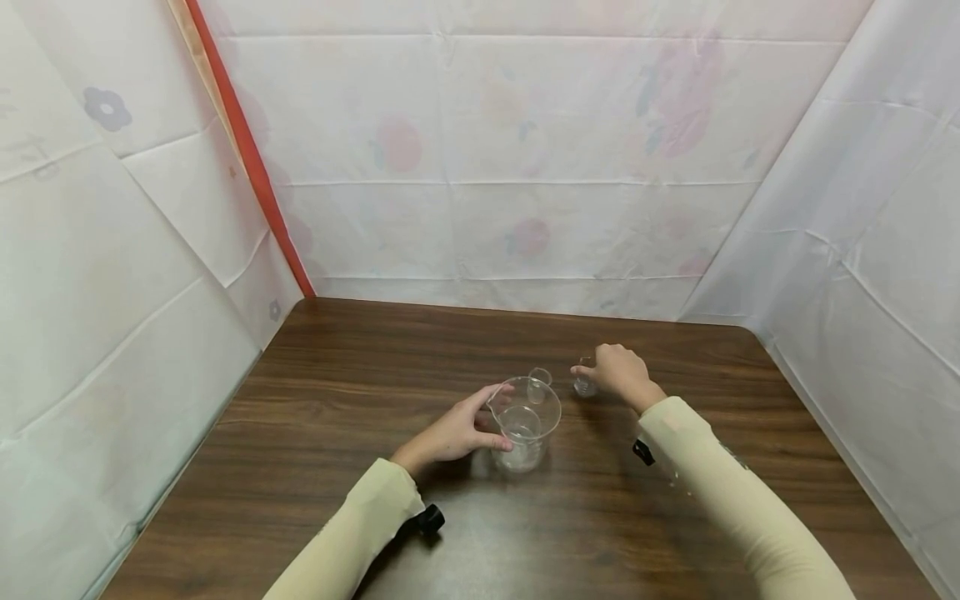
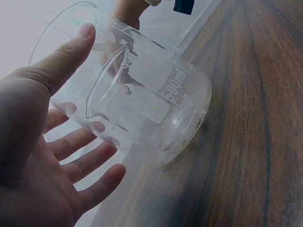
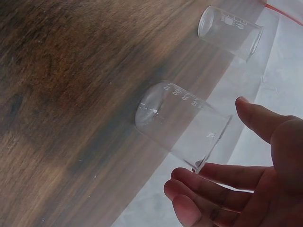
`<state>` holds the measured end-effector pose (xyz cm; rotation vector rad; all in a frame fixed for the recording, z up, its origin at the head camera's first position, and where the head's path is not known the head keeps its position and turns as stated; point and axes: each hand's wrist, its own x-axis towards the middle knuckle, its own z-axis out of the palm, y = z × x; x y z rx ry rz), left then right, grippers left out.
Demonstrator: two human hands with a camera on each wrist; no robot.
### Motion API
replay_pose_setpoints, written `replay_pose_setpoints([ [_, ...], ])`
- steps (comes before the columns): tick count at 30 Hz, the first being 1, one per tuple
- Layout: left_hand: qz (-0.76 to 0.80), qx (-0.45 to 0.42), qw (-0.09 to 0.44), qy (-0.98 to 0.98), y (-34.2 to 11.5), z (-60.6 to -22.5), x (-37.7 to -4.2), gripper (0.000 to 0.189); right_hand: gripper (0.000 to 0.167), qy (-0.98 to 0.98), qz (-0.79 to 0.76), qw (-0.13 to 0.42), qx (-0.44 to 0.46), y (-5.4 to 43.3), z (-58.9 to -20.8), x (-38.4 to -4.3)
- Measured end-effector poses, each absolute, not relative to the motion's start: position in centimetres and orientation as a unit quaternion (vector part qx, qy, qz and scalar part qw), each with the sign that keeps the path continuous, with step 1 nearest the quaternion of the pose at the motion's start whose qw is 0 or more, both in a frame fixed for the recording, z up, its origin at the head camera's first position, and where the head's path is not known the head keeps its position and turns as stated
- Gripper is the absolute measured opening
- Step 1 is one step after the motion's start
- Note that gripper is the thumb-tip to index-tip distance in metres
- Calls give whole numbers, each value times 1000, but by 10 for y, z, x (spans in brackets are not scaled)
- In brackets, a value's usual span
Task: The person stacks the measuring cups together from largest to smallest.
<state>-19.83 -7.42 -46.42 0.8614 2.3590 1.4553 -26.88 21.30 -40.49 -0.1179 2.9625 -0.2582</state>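
Observation:
My left hand (image 1: 453, 429) is wrapped round the side of a large clear glass beaker (image 2: 189, 101) marked 500ml, thumb on one side and fingers on the other. Inside it sits a smaller spouted beaker (image 2: 147, 106), its rim showing through the glass. Farther right, my right hand (image 1: 621, 371) reaches over a small beaker (image 3: 180, 125) standing on the table. In the right wrist view its fingers are at that beaker's rim and the thumb is spread away from it. Another small beaker (image 3: 232, 30) stands beyond, just behind the large one in the head view.
The brown wood-grain table (image 1: 337, 367) carries the glassware near its middle. White patterned sheeting (image 1: 487, 233) hangs behind and along both sides, with a red strip (image 1: 255, 167) at the back left corner. Dark wrist cameras (image 1: 431, 519) sit under the cuffs of both pale sleeves.

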Motion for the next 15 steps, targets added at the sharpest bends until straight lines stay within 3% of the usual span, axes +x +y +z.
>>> replay_pose_setpoints([
  [15,500,294,119,806,-74,-463,-197,81,41,992,-88,82,-34,213,-408,-270],
])
